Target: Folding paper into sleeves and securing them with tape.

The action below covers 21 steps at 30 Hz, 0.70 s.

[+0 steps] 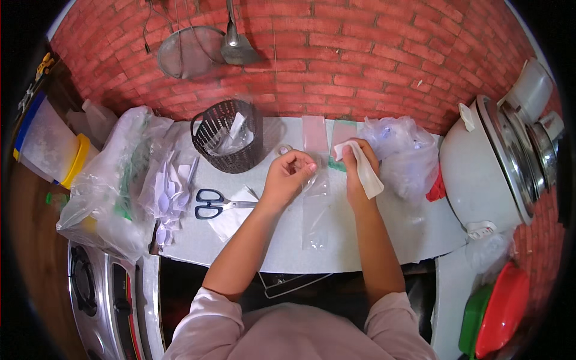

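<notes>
Over the middle of the white tabletop, my left hand (288,177) has thumb and fingers pinched together on a clear plastic sleeve (317,185). My right hand (360,180) grips a folded white paper napkin (366,173), whose lower end hangs past the palm. Below the hands, clear plastic (314,229) lies flat. A pink packet (314,135) and a green-and-pink packet (344,131) lie behind the hands, the second partly covered by my right hand. A small roll of tape (283,150) sits just beyond my left hand.
Dark-handled scissors (227,205) rest on white paper, left of my left forearm. Plastic spoons (164,202) with napkins lie farther left. A brown woven basket (227,155) holds wrapped pieces. Plastic bags (396,153) and a white rice cooker (481,166) stand right; a gas stove (99,288) is lower left.
</notes>
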### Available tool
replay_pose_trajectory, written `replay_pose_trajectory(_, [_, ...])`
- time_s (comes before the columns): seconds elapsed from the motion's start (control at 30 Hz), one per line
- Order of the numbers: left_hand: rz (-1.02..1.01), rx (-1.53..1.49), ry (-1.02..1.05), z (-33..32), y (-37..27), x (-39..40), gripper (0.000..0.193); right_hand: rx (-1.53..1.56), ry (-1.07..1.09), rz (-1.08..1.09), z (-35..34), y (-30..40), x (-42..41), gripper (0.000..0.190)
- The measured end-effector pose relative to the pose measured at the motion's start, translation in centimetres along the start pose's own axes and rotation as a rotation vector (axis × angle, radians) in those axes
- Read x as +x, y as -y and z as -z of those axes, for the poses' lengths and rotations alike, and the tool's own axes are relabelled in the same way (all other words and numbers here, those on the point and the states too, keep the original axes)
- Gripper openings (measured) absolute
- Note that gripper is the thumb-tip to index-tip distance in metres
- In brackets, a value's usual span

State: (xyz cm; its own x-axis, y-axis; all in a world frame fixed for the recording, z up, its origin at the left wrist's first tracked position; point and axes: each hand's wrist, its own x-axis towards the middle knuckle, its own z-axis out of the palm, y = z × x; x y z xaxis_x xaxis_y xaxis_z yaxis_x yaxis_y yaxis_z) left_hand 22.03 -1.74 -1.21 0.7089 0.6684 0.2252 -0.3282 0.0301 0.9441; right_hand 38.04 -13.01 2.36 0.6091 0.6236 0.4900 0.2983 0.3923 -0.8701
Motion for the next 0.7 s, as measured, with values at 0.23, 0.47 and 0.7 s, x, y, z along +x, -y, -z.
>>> replay_pose_trajectory(0.23, [0.033, 0.031, 0.009, -0.1, 0.4, -0.5, 0.009, 0.116, 0.186, -0.005, -2.4, -0.3, 1.6, 0.015])
replay_pose_trajectory(0.47, [-0.008, 0.048, -0.003, -0.7, 0.2, 0.0, 0.009, 0.123, 0.168, -0.011, -1.0, -1.4, 0.3, 0.016])
replay_pose_trajectory(0.7, [0.051, 0.148, 0.033, -0.7, 0.4, 0.2, 0.009, 0.078, 0.159, 0.061, -1.0, -2.7, 0.2, 0.017])
